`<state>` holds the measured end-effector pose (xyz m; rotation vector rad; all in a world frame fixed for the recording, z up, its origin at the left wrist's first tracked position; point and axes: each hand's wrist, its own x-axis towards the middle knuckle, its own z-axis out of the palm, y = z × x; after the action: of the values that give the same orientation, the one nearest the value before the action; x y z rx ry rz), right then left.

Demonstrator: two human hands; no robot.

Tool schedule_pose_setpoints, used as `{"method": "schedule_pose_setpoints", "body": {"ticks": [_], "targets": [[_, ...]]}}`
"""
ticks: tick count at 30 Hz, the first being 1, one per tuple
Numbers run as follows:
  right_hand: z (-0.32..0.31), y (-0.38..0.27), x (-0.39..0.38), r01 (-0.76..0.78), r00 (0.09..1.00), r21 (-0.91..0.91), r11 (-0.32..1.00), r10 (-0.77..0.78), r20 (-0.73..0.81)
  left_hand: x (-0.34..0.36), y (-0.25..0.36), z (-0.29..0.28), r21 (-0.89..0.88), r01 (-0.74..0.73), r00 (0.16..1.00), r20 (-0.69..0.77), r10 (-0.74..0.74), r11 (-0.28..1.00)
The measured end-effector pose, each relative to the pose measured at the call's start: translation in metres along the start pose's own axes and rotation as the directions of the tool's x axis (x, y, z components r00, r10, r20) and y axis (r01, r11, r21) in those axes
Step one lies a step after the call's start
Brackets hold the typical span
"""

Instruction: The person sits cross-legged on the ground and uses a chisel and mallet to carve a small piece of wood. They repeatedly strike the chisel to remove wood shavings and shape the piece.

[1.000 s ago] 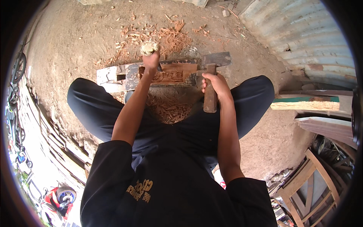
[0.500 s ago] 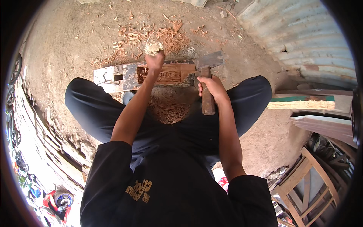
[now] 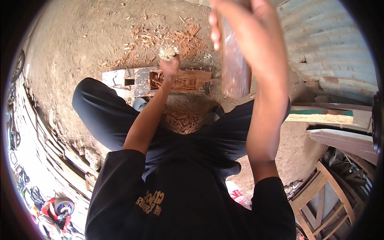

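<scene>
The left hand (image 3: 171, 67) grips a chisel (image 3: 168, 52) at the far edge of a plank (image 3: 142, 82) lying on the ground (image 3: 80, 56), while the right hand (image 3: 255, 32) clasps a hammer (image 3: 237, 76) aloft beyond its right end.

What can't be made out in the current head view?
- Upper end of the wooden-handled tool: head view, cut off by the top edge.
- Right hand: head view, partly cut off by that edge and blurred.
- Lower end of the frayed-topped tool: head view, hidden by the left hand.
- Part of the carved wooden block: head view, behind the left arm.
</scene>
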<state>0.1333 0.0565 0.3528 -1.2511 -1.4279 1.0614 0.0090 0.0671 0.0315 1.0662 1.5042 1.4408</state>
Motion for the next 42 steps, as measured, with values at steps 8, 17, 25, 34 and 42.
{"method": "schedule_pose_setpoints", "body": {"ticks": [8,17,25,34,42], "targets": [[0.062,0.113,-0.024,-0.51,0.844,-0.198,0.837,0.531,0.071,0.001,-0.02,-0.004,0.056,0.199,0.972,0.118,-0.204,0.978],[0.044,0.049,-0.007,-0.503,0.786,-0.337,0.796,0.583,0.203,-0.001,-0.033,-0.011,-0.046,0.173,0.983,0.074,-0.169,0.984],[0.041,-0.036,0.027,0.09,0.996,-0.576,0.812,-0.058,0.074,0.015,-0.043,0.005,0.183,0.308,0.915,0.212,-0.343,0.934],[0.057,0.121,-0.031,-0.529,0.674,-0.481,0.699,0.691,0.262,0.01,-0.075,-0.003,-0.007,0.362,0.899,0.268,-0.347,0.932],[0.03,-0.002,0.021,-0.266,0.929,-0.269,0.926,0.321,0.185,0.01,-0.021,-0.014,0.173,0.005,0.999,0.034,-0.011,0.985]]}}
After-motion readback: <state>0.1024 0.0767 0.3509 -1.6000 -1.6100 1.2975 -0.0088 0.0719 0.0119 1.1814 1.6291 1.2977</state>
